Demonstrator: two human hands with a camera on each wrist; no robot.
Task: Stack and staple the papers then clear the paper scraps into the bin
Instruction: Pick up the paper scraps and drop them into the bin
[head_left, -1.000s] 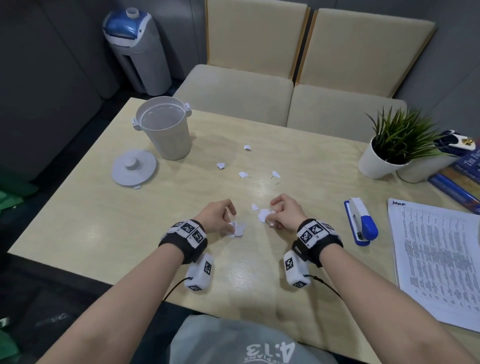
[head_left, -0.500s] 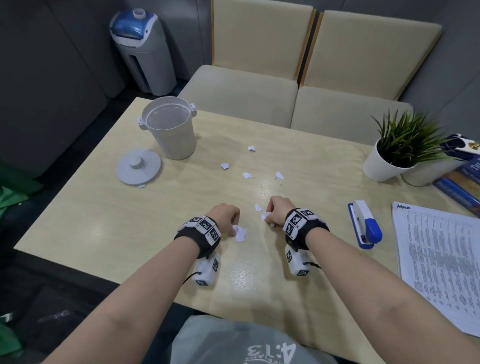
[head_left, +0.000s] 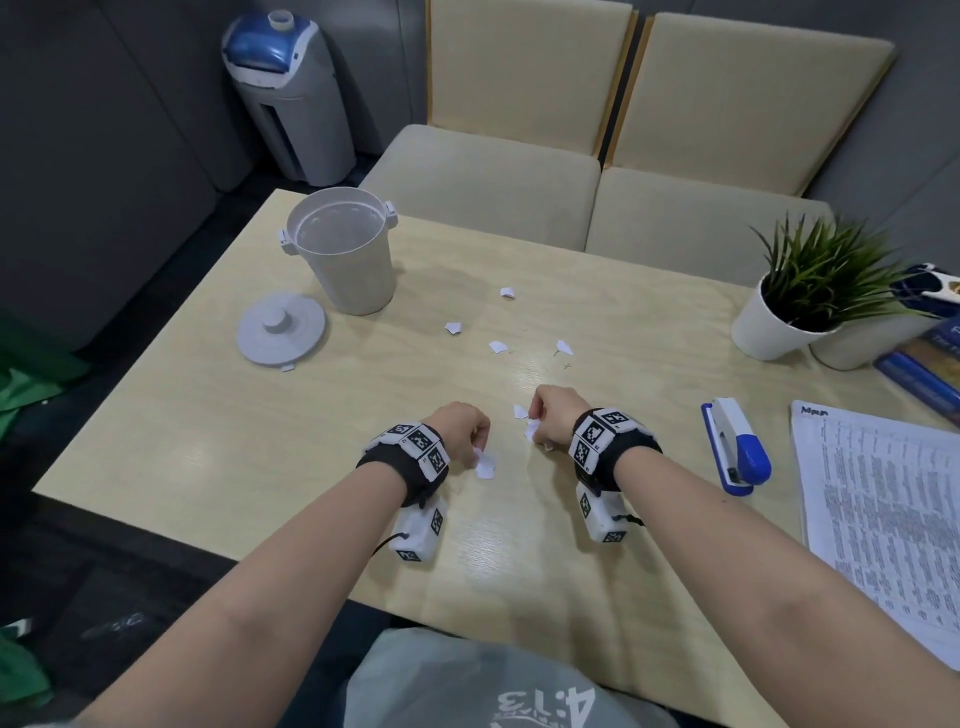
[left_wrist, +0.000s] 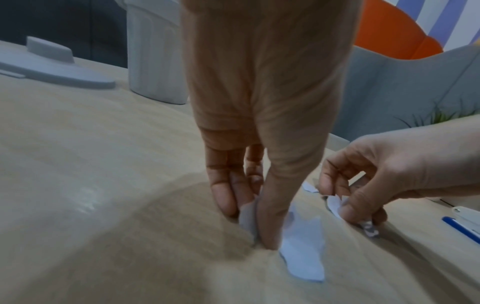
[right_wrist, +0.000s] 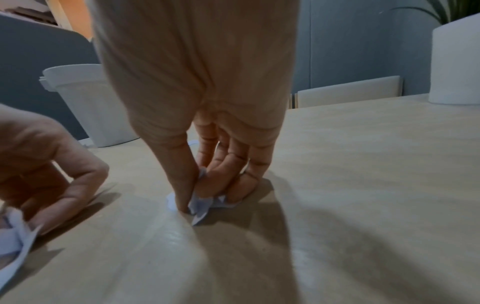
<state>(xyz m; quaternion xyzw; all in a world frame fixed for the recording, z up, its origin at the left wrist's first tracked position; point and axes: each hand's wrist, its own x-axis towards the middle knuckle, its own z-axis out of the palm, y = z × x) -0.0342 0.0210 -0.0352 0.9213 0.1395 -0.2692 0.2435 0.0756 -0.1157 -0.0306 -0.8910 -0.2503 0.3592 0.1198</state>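
My left hand (head_left: 477, 451) pinches a white paper scrap (head_left: 485, 464) against the table; in the left wrist view its thumb and fingers (left_wrist: 226, 203) close on that scrap (left_wrist: 303, 253). My right hand (head_left: 536, 432) has its fingers curled round crumpled scraps (head_left: 531, 430), which the right wrist view shows bunched under the fingertips (right_wrist: 200, 207). One loose scrap (head_left: 519, 411) lies just beside the right hand. Further scraps (head_left: 497, 346) are scattered toward the open grey bin (head_left: 353, 280). The stapler (head_left: 735, 444) and the printed paper stack (head_left: 883, 509) lie at the right.
The bin's lid (head_left: 280, 332) lies flat left of the bin, a small scrap (head_left: 287, 368) at its edge. A potted plant (head_left: 779, 332) and books (head_left: 930, 364) stand at the far right. Two cushioned chairs (head_left: 488, 176) sit behind the table.
Both hands have stayed near the table's middle. The right hand has rolled knuckles-up and gathered its scrap in tighter; the left still pinches its scrap.
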